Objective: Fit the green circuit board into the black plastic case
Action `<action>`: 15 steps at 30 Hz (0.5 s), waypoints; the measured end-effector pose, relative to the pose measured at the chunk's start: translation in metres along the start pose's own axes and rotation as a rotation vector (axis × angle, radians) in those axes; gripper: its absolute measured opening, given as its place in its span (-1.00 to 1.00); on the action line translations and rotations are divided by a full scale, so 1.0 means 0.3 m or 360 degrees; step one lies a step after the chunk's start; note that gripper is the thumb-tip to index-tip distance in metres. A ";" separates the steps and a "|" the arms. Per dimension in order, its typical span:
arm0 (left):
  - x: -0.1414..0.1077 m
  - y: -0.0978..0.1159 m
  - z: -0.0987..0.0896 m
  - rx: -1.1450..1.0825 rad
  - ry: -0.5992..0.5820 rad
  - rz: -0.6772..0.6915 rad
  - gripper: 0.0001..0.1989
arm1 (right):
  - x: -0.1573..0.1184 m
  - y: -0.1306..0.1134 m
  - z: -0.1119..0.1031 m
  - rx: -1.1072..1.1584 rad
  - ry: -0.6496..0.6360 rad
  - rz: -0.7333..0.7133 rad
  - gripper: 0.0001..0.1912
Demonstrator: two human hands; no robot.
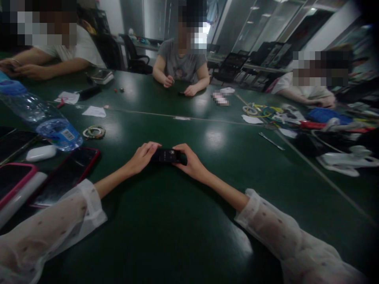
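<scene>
Between my hands a black phone (166, 155) lies sideways, low over the green table, with small light marks on its dark screen. My left hand (144, 156) grips its left end, fingers over the top edge and that end. The right end is pinched by my right hand (192, 162), thumb at the near side and fingers along the far side. A beaded bracelet (94, 132) lies on the table beyond my left forearm.
On the left are a water bottle (59, 130), a red-edged phone (66, 177), a pink-cased phone (14, 179) and a white case (41, 152). A wrench (271, 141) and tangled cables (257, 110) lie right. Several people sit around the green table (166, 236).
</scene>
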State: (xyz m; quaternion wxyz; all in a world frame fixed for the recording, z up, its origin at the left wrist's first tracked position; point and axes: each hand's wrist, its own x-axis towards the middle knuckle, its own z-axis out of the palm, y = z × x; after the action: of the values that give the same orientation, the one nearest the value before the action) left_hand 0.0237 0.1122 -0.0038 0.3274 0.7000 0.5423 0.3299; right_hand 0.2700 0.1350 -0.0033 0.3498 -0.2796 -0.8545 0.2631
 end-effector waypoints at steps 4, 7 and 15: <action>-0.011 0.029 -0.013 0.0048 -0.0045 0.0007 -0.45 | 0.000 0.000 -0.001 -0.0009 -0.0009 0.0019 -0.46; -0.015 0.040 -0.020 0.0080 -0.0083 0.0043 -0.42 | -0.001 0.001 -0.001 -0.0005 0.0002 0.0017 -0.45; -0.008 0.020 -0.011 0.0146 -0.0110 0.0089 -0.11 | 0.000 0.007 0.001 0.0083 0.0040 0.0037 -0.46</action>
State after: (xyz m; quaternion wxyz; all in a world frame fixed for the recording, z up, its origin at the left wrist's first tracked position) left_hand 0.0236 0.1091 0.0027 0.3042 0.7399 0.5255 0.2895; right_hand 0.2703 0.1364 -0.0047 0.3645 -0.2835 -0.8397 0.2857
